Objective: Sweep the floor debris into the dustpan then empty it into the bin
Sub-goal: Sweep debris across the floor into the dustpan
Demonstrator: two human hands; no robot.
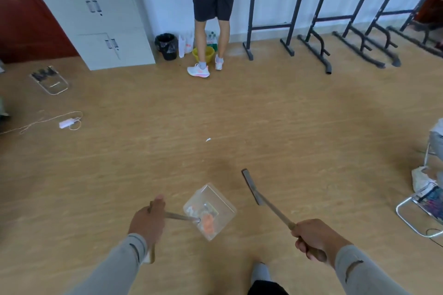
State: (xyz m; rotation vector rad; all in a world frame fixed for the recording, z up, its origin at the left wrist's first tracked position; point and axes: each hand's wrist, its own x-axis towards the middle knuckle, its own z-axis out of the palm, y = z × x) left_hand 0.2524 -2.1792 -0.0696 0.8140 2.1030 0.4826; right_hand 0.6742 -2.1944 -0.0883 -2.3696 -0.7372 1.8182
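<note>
My left hand grips the long handle of a clear plastic dustpan, which hangs above the wooden floor. Inside the pan lie orange and white scraps. My right hand grips the handle of a thin broom, whose dark narrow head points away from me, to the right of the pan. One small white scrap lies on the floor ahead. A black bin with a black liner stands far off by the wall, beside a grey cabinet.
A person stands at the wall next to a yellow basin and white bags. Black metal racks line the right wall. A folding stool and a white power strip with cable lie on the left. Another stool sits right.
</note>
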